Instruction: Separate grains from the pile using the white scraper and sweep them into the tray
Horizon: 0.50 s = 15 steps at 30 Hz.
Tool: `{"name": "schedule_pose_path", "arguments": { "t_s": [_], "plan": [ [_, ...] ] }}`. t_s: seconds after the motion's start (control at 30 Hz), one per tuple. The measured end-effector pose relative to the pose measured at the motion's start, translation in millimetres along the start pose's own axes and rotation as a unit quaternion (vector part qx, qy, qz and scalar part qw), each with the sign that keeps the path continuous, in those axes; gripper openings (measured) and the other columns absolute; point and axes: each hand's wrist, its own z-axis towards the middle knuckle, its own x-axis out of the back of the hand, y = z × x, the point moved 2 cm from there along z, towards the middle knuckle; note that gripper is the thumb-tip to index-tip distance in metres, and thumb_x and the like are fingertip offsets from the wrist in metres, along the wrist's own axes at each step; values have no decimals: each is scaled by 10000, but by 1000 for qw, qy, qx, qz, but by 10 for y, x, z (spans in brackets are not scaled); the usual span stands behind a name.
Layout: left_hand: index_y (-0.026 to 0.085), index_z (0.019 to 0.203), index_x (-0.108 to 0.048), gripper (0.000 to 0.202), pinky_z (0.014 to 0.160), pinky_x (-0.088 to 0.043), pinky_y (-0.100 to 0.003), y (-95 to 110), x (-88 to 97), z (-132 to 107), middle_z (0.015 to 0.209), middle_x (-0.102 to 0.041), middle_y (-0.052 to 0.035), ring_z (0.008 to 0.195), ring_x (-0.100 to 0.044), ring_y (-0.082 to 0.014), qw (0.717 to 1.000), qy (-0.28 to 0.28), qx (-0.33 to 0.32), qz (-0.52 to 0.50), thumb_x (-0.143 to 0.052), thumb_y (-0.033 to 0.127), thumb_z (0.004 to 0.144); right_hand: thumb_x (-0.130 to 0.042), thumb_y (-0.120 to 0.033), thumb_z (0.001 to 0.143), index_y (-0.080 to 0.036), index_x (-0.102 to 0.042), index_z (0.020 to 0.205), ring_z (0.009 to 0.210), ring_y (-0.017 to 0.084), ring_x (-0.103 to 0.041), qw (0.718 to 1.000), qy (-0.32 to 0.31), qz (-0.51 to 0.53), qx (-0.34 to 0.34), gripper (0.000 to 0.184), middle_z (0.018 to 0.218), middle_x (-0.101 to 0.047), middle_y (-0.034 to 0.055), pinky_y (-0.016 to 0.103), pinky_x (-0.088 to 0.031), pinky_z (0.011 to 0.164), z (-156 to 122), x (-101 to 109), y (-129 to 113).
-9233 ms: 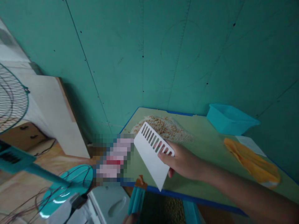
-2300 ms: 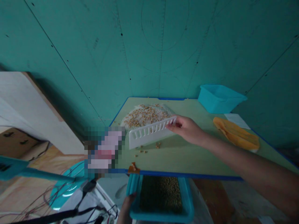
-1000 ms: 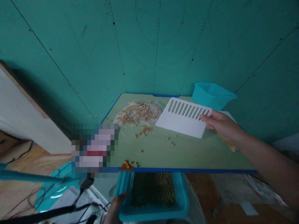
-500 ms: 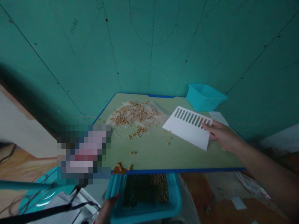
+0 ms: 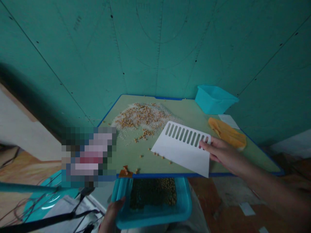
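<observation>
My right hand (image 5: pixel 220 152) is closed on the slotted end of a white plastic scraper (image 5: pixel 181 150), thumb across the slots. The scraper slants over the front of the table, with several loose soybeans (image 5: pixel 159 155) along its lower edge. Behind it to the left spreads a pile of white grains mixed with soybeans (image 5: pixel 143 116). Under the table's front edge, my left hand (image 5: pixel 113 212) grips the left rim of a blue tray (image 5: pixel 183 210), most of its fingers hidden. Dark green and tan beans (image 5: pixel 153 192) lie inside the tray.
A blue plastic bin (image 5: pixel 213 100) stands at the table's back right, near an orange cloth (image 5: pixel 228 134) and a white sheet (image 5: pixel 228 119). An orange-brown scrap (image 5: pixel 125 171) lies at the front edge. A green wall (image 5: pixel 155 48) rises behind the blue-edged table (image 5: pixel 194 108).
My right hand has drawn the scraper toward me and leftward, and loose soybeans now lie closer to the front edge. The orange cloth has come into view. My left hand stays at the tray.
</observation>
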Motion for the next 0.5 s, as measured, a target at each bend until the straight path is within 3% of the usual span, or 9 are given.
{"name": "schedule_pose_path", "arguments": {
  "t_s": [0.13,0.23,0.37,0.5],
  "plan": [
    [211,706,-697,229,664,-539,-376,68,-157,-425,586,-712,-1,861,-652,-338,997,-48,-19,-51,-727,344,522,-571,-567,699,-195,-498,723,379,48,-271,999,-26,-10,-25,380,513,-379,-71,216,-168,380,-145,-102,-23],
    [214,776,-702,231,679,-528,-328,101,-196,-584,660,-733,12,911,-639,-303,995,-71,-13,-65,-727,331,578,-561,-577,703,-192,-512,737,380,49,-268,998,-48,-18,-39,389,502,-373,-74,217,-173,386,-248,-132,-19],
    [223,784,-692,233,673,-531,-334,83,-136,-446,691,-739,7,921,-635,-303,995,-80,-6,-56,-733,318,576,-588,-559,693,-189,-555,741,408,61,-302,996,-72,-28,-46,374,509,-407,-60,215,-203,394,-353,-131,-25],
    [252,630,-653,246,597,-543,-418,79,-67,-333,544,-685,7,817,-651,-367,999,9,31,-38,-762,310,417,-641,-520,658,-199,-574,736,478,91,-416,999,-37,12,-35,337,600,-519,-19,219,-296,427,-302,-31,-35]
  ]
}}
